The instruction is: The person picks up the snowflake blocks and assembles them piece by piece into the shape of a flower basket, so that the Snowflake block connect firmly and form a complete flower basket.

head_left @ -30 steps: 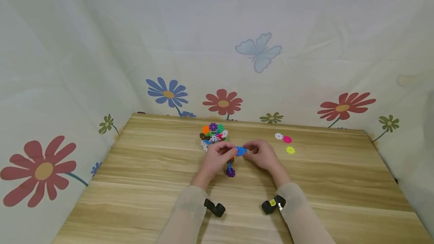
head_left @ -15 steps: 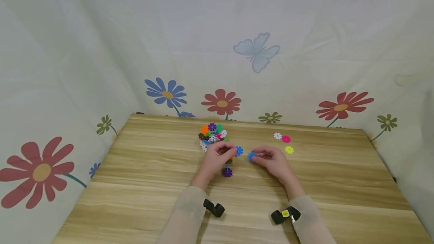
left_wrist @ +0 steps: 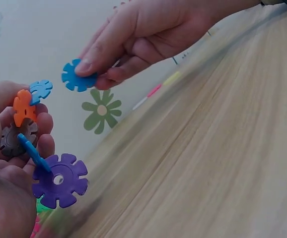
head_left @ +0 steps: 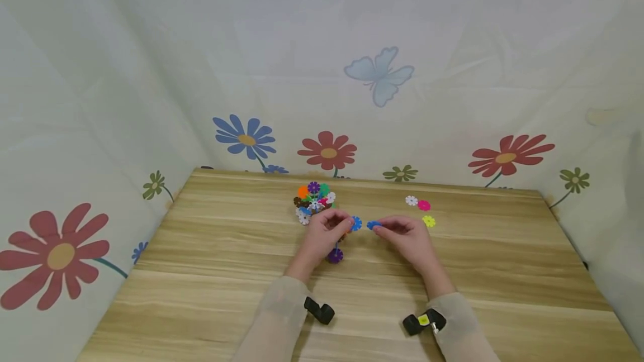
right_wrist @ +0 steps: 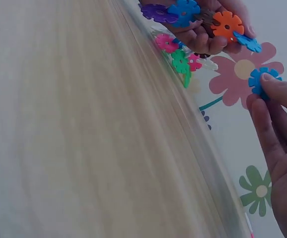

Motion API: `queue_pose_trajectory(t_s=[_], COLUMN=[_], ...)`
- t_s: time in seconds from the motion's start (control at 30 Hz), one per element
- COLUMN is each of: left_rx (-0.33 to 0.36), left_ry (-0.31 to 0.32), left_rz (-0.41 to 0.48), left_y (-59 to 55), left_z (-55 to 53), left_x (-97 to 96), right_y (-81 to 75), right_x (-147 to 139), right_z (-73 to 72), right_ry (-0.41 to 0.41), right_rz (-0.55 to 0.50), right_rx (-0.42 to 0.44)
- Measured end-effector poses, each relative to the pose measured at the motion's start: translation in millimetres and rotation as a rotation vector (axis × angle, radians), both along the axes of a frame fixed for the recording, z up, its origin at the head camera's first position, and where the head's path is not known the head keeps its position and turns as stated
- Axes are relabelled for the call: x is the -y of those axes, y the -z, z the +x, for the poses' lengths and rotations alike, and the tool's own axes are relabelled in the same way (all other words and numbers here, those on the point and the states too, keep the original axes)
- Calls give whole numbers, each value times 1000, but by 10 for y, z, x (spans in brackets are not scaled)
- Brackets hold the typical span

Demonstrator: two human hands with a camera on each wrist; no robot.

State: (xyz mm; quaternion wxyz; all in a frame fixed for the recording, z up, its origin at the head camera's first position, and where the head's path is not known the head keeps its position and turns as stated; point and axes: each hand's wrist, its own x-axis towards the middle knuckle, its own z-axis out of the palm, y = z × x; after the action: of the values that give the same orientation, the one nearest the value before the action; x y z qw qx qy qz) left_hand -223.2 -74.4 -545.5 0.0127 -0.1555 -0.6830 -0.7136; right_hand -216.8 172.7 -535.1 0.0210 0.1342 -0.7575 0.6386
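My left hand pinches a chain of interlocking notched plastic discs. In the left wrist view the chain runs from a purple disc through a blue one, a brown one and an orange disc to a blue end disc. Between thumb and fingers my right hand pinches a single blue disc. A small gap separates it from the chain's blue end disc. Fingers cover part of the brown disc and part of the single disc.
Behind my left hand a cluster of many-coloured joined discs stands on the wooden table. Loose white, pink and yellow discs lie beyond my right hand. A flower-printed cloth hangs behind the table.
The hands were together at the blue discs; my right hand has since drawn away to the right, holding one, then risen slightly with it. My left hand stays nearly still with the chain.
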Motion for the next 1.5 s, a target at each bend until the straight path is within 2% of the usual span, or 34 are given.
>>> queue_pose_trajectory(t_s=[0.23, 0.33, 0.73, 0.9, 1.0, 1.17, 1.5], left_rx=[15, 21, -40, -93, -101, -82, -97], left_ry=[-4, -11, -31, -6, 10, 6, 3], left_rz=[9, 10, 15, 14, 9, 32, 48], left_y=[-55, -67, -25, -18, -16, -1, -2], left_z=[36, 40, 28, 41, 46, 35, 39], left_x=[-41, -54, -92, -113, -125, -138, -138], right_y=[-12, -14, -42, -66, -73, -78, -65], right_x=[75, 92, 108, 76, 62, 37, 19], right_z=[13, 11, -10, -15, -19, -21, -19], right_ry=[-10, -16, 23, 31, 22, 6, -25], right_rz=[-23, -14, 102, 191, 212, 193, 167], right_rx=[-284, -379, -611, -648, -650, -647, -633])
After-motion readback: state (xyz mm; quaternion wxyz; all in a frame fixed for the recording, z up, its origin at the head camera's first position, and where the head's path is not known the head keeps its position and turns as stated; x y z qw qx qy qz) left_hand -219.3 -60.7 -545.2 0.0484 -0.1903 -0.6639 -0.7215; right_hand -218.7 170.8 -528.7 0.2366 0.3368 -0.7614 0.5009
